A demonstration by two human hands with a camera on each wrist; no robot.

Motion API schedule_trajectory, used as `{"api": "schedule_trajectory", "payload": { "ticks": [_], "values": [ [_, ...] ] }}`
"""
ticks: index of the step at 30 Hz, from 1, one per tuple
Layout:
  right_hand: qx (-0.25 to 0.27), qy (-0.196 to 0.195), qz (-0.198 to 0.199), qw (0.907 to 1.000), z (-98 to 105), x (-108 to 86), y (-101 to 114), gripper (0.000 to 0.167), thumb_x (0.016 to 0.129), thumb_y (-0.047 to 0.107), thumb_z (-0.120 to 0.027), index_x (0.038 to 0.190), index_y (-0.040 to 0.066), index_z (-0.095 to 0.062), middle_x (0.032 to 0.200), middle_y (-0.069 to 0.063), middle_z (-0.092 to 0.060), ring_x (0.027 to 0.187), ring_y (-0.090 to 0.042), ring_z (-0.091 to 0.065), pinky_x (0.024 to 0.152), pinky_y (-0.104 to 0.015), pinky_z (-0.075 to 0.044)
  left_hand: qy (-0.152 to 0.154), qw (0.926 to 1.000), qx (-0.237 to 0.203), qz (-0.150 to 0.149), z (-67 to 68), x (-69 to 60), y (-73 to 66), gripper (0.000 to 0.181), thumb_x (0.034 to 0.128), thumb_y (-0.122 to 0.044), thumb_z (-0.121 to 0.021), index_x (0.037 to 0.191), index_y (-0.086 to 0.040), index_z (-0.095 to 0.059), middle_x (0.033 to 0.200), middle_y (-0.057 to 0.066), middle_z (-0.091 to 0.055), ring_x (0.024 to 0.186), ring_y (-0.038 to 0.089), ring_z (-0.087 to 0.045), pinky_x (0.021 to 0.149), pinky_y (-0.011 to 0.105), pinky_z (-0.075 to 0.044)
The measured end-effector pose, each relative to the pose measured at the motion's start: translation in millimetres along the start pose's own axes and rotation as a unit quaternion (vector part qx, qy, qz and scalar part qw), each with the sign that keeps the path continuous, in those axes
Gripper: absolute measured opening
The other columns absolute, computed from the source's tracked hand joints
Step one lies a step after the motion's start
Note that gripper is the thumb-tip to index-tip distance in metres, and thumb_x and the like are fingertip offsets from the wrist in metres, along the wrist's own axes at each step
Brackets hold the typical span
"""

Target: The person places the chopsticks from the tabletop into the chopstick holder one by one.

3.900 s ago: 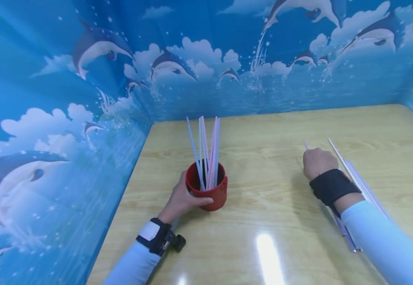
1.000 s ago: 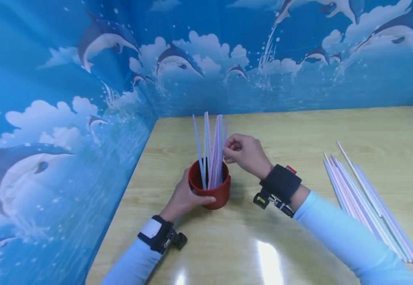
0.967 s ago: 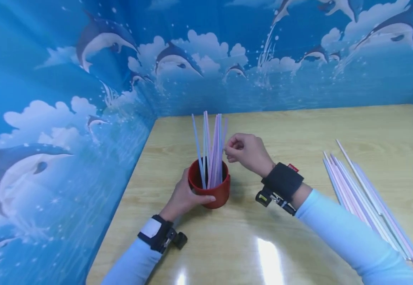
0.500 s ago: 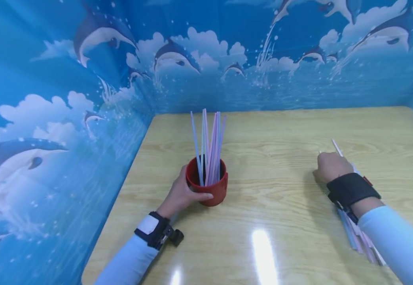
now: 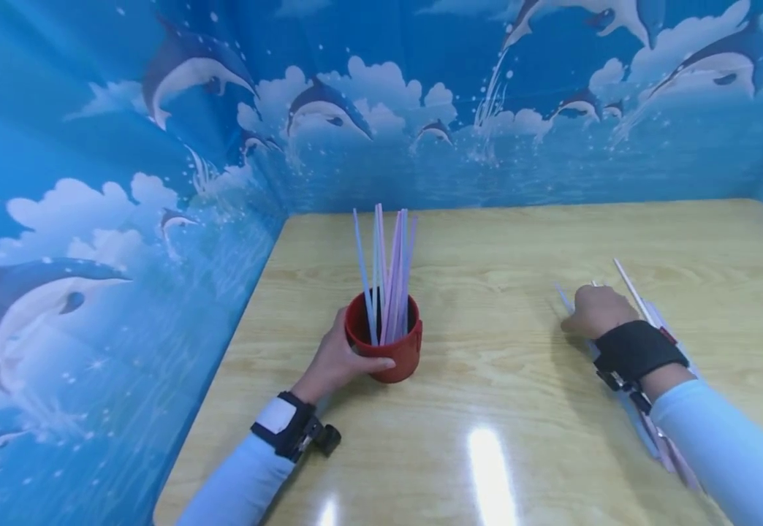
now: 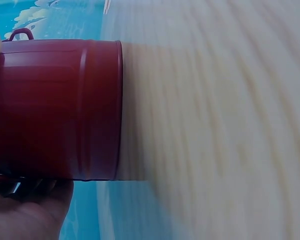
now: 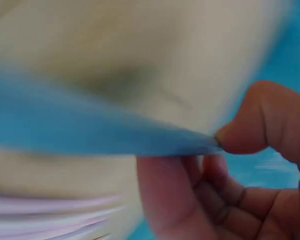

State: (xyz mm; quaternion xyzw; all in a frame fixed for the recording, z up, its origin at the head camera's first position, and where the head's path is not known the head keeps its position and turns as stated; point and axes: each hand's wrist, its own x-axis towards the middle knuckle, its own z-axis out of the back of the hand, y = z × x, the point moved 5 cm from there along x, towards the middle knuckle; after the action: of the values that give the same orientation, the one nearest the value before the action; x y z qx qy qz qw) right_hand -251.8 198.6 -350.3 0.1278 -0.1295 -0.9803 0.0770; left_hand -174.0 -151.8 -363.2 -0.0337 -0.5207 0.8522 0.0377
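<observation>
Dolphin-print sheeting (image 5: pixel 355 168) walls one worktop (image 5: pixel 487 314): near centre frame, the left hand (image 5: pixel 335 361) grips one red cup (image 5: pixel 400 359) of straws (image 5: pixel 395 310) too bunched to count; at right, the right hand (image 5: pixel 600 313) pinches one blue straw (image 7: pixel 115 131).

A red cup (image 5: pixel 396 359) stands upright, gripped by the left hand (image 5: pixel 337 361). Slim pastel straws (image 5: pixel 391 296), blue, green, pink and purple, lean inside, rising above that hand. The right hand (image 5: pixel 600 313) pinches one blue straw (image 7: pixel 95 125); more loose straws (image 7: pixel 45 216) lie flat beneath and beside its wrist.
</observation>
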Motion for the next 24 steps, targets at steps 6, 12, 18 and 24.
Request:
{"api": "schedule_trajectory", "payload": {
  "ticks": [6, 12, 18, 24],
  "values": [
    [0.128, -0.197, 0.124, 0.9641, 78.3, -24.8, 82.5, 0.010, 0.073, 0.017, -0.055, 0.071, 0.007, -0.053, 0.061, -0.002, -0.057, 0.048, -0.009, -0.049, 0.044, -0.022, -0.037, -0.001, 1.0000, -0.002, -0.002, 0.1, -4.1, -6.8, 0.093, 0.0553, -0.024, -0.077, 0.129, -0.022, -0.021, 0.128, -0.005, -0.037, 0.117, 0.016, -0.037, 0.095, 0.041, -0.035],
    [0.411, -0.402, 0.341, 0.7433, 140.4, -64.8, 154.5, 0.009, 0.073, -0.005, -0.052, 0.074, 0.003, -0.054, 0.069, -0.004, -0.062, 0.062, -0.011, -0.060, 0.057, -0.019, -0.050, -0.002, 0.9998, -0.012, -0.013, 0.1, -2.4, -5.6, 0.093, 0.0547, -0.024, -0.077, 0.129, -0.022, -0.021, 0.127, -0.005, -0.037, 0.117, 0.015, -0.037, 0.095, 0.041, -0.035],
    [0.523, -0.320, 0.424, 0.6668, 116.3, -58.4, 197.1, 0.012, 0.072, -0.012, -0.051, 0.077, -0.001, -0.051, 0.072, -0.010, -0.061, 0.066, -0.018, -0.061, 0.060, -0.027, -0.052, 0.006, 0.9997, -0.010, -0.022, -3.0, 5.8, 12.2, 0.095, 0.0505, -0.037, -0.077, 0.127, -0.032, -0.021, 0.125, -0.011, -0.037, 0.115, 0.011, -0.037, 0.095, 0.039, -0.036],
    [0.438, -0.236, 0.356, 0.7909, 59.1, -29.3, 212.5, 0.008, 0.074, 0.003, -0.056, 0.080, 0.002, -0.051, 0.075, -0.009, -0.059, 0.069, -0.012, -0.060, 0.061, -0.022, -0.052, 0.011, 0.9997, -0.010, -0.020, -4.9, 4.3, 14.0, 0.095, 0.0509, -0.038, -0.077, 0.127, -0.032, -0.020, 0.126, -0.010, -0.036, 0.116, 0.011, -0.037, 0.096, 0.040, -0.034]
  ]
}}
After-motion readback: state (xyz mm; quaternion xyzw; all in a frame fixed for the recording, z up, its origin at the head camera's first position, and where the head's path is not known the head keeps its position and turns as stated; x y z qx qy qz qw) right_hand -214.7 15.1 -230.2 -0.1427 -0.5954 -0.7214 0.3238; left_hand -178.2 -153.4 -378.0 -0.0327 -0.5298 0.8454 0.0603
